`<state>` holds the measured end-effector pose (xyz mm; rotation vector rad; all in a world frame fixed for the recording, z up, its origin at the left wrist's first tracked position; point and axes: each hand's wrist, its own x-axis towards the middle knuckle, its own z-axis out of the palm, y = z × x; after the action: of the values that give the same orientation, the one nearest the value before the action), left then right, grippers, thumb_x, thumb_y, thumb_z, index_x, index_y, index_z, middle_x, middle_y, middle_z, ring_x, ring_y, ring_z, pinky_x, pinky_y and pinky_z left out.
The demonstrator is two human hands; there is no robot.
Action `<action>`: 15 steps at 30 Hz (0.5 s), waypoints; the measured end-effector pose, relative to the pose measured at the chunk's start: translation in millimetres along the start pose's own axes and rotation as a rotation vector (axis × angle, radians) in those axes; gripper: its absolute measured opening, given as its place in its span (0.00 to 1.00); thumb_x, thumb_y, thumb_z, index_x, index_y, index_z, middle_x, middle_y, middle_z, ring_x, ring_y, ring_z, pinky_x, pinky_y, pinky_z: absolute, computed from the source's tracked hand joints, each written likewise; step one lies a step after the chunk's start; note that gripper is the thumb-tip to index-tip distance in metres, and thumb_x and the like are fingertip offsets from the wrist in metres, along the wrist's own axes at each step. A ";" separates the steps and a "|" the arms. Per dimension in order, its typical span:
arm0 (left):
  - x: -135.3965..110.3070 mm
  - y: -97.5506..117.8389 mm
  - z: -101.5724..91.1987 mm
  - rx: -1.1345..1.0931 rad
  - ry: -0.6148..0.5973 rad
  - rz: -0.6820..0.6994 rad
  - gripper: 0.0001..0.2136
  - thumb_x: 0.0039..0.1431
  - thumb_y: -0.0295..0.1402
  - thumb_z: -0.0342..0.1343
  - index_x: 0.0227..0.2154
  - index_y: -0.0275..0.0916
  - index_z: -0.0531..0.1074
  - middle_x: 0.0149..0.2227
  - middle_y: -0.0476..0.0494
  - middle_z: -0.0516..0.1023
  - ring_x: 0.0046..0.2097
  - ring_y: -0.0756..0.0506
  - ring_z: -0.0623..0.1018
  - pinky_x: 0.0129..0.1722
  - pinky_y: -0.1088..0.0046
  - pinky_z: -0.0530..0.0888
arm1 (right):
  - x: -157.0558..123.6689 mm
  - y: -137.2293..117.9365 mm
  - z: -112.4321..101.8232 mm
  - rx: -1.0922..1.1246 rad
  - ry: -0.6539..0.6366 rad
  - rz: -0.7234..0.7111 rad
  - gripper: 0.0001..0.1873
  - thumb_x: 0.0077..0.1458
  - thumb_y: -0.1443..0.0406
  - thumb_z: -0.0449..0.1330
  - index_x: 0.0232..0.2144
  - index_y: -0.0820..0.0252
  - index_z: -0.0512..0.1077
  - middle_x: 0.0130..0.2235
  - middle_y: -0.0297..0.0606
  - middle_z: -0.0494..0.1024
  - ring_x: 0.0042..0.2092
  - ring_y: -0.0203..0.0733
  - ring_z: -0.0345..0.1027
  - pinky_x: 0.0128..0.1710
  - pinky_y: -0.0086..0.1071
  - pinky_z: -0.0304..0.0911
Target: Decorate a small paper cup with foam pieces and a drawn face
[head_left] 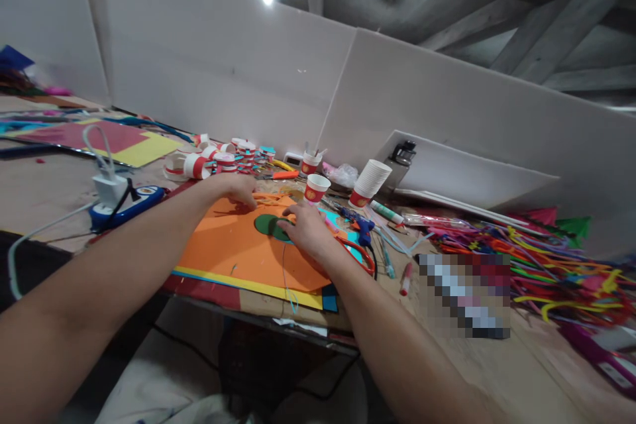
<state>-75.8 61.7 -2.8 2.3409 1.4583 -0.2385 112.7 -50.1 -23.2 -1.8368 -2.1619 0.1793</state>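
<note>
My left hand [242,189] reaches over the far edge of an orange sheet [223,245], its fingertips beside thin orange scraps [271,199]. Its thumb and fingers look slightly apart, and I make out nothing between them. Two dark green round pieces lie on the sheet: the left disc [265,224] is in full view, while the right disc [281,230] is partly under my right hand [307,228]. That hand rests with thumb and fingers spread, fingertips at the disc. Red-handled scissors [365,255] lie beside my right wrist. A thin pale string [285,271] hangs over the sheet's near edge.
Behind the sheet stand a paper cup [317,188], a stack of cups [370,182] and red-and-white cup pieces [223,160]. A blue glue gun [360,225] lies right of the scissors. Colourful pipe cleaners [536,271] pile up at right; a blue power strip [126,209] sits at left.
</note>
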 end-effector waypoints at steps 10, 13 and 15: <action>-16.9 13.4 -9.4 -0.699 0.028 0.233 0.11 0.50 0.39 0.60 0.28 0.37 0.66 0.24 0.50 0.68 0.22 0.55 0.63 0.22 0.76 0.59 | 9.2 7.5 4.5 0.408 0.038 -0.013 0.14 0.57 0.57 0.58 0.35 0.60 0.77 0.35 0.37 0.78 0.37 0.39 0.68 0.37 0.31 0.59; -16.5 23.3 -4.8 -0.833 0.001 0.387 0.14 0.49 0.40 0.62 0.30 0.37 0.65 0.26 0.50 0.68 0.25 0.54 0.66 0.23 0.77 0.60 | 14.6 10.2 5.3 0.661 -0.003 0.064 0.22 0.58 0.49 0.53 0.31 0.61 0.75 0.31 0.35 0.76 0.34 0.38 0.67 0.33 0.30 0.58; -16.9 28.2 -2.4 -0.867 -0.012 0.472 0.14 0.50 0.40 0.62 0.35 0.37 0.67 0.28 0.50 0.67 0.28 0.53 0.67 0.25 0.78 0.61 | 17.2 11.1 4.2 0.874 -0.014 0.105 0.24 0.56 0.46 0.53 0.31 0.61 0.74 0.34 0.37 0.77 0.36 0.38 0.68 0.35 0.29 0.59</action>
<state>-58.4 37.5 11.2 1.8406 0.7204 0.4249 119.5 -30.9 -27.9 -1.4011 -1.5776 0.9793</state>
